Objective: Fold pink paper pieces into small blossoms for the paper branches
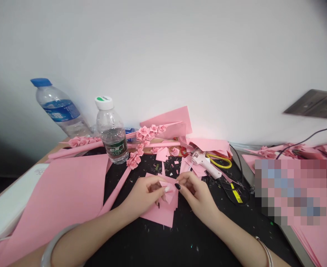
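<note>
Near the middle of the view, my left hand (149, 193) pinches a small folded piece of pink paper (169, 191) between thumb and fingers. My right hand (193, 191) is closed at the right edge of that piece, its thumb and index finger pressed together there. Below both hands lies a stack of square pink sheets (163, 217) on the black mat (196, 244). A pink glue gun (208, 165) rests just beyond my right hand. Paper flowers (134, 160) on a rolled pink stem lie beyond my left forearm.
Two water bottles, one white-capped (114, 142) and one blue-capped (60, 109), stand at the back left. Large pink sheets (77, 185) cover the left side. Yellow-handled scissors (220, 161), black cables (239, 163) and paper scraps lie behind and right. More pink paper (319, 237) lies far right.
</note>
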Tool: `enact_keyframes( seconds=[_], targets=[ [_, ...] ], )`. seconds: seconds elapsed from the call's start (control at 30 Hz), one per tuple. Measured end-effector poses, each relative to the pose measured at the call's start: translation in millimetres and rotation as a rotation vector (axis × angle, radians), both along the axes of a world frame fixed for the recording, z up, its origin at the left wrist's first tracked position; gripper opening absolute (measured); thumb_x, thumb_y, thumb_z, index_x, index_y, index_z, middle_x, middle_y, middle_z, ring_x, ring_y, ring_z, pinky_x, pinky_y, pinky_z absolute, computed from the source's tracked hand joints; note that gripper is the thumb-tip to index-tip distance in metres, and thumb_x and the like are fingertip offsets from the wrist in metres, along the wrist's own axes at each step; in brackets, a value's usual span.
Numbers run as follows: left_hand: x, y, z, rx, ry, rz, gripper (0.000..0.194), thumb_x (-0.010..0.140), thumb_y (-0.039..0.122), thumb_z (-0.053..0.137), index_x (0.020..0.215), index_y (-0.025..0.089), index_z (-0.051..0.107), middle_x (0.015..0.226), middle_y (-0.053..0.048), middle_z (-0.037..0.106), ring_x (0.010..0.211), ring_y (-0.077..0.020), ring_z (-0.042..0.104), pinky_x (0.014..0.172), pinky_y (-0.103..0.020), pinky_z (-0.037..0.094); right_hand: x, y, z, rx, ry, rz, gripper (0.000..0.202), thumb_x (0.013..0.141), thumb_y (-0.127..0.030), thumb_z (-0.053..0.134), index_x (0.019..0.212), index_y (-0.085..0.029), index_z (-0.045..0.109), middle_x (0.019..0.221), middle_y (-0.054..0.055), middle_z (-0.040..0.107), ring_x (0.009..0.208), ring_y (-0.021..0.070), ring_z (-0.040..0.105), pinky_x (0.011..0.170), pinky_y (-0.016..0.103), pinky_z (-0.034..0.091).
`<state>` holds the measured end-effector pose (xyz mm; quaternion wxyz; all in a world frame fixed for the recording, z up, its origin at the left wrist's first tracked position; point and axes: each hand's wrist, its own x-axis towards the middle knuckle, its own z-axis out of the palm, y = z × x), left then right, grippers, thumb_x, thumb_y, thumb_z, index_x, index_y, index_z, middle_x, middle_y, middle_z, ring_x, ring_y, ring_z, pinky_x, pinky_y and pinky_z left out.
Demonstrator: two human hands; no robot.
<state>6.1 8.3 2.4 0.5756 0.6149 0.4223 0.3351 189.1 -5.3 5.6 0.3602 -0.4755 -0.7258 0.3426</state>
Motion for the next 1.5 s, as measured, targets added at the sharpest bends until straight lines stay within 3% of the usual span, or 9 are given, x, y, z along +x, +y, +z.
enact_keyframes(
  seconds=[0.2, 0.37, 0.53, 0.9, 1.5],
  targets=[
    [2.0, 1.3, -1.9, -0.271, -0.193, -0.038, 0.025, 0.076, 0.034, 0.059, 0.09, 0.014, 0.057, 0.078, -0.007, 0.069, 0.075, -0.0227, 0.067, 0.065, -0.031, 0.052, -1.0, -0.9, 0.8, 0.06, 0.001, 0.009, 0.008, 0.077, -0.011, 0.054, 0.079, -0.019, 0.054, 0.071, 0.0, 0.049, 0.057, 0.0109, 0.042, 0.05, 0.022, 0.034],
    [3.2, -0.7, 2.8, -0.343, -0.182, -0.083, 0.024, 0.072, 0.034, 0.063, 0.083, 0.013, 0.058, 0.074, -0.006, 0.069, 0.077, -0.0252, 0.067, 0.065, -0.033, 0.052, -2.3, 0.9, 1.7, 0.044, 0.056, 0.03, 0.011, 0.078, -0.011, 0.054, 0.07, -0.019, 0.054, 0.074, 0.001, 0.049, 0.068, 0.0133, 0.049, 0.057, 0.024, 0.038],
    [1.4, -1.6, 4.3, -0.412, -0.211, -0.128, 0.021, 0.072, 0.028, 0.063, 0.087, 0.014, 0.06, 0.079, -0.006, 0.069, 0.083, -0.0259, 0.066, 0.07, -0.032, 0.051, -3.6, 0.7, -0.4, -0.034, 0.143, 0.049, 0.013, 0.078, -0.009, 0.051, 0.07, -0.019, 0.052, 0.091, 0.004, 0.052, 0.086, 0.0155, 0.053, 0.063, 0.024, 0.043],
    [0.6, -1.6, 2.3, -0.437, -0.199, -0.156, 0.025, 0.073, 0.026, 0.061, 0.095, 0.013, 0.06, 0.092, -0.011, 0.069, 0.088, -0.0249, 0.065, 0.076, -0.034, 0.05, -4.1, 0.1, -0.4, -0.054, 0.177, 0.022, 0.011, 0.079, -0.013, 0.052, 0.07, -0.018, 0.051, 0.086, 0.004, 0.056, 0.08, 0.0148, 0.056, 0.064, 0.026, 0.045],
    [2.8, -3.9, 2.4, -0.393, -0.159, -0.193, 0.023, 0.072, 0.026, 0.063, 0.09, 0.011, 0.063, 0.08, -0.009, 0.071, 0.08, -0.0251, 0.067, 0.071, -0.034, 0.052, -6.9, -2.5, -3.0, 0.038, 0.07, -0.009, 0.012, 0.077, -0.012, 0.056, 0.067, -0.018, 0.054, 0.076, 0.002, 0.056, 0.063, 0.012, 0.052, 0.053, 0.023, 0.038]
  ],
)
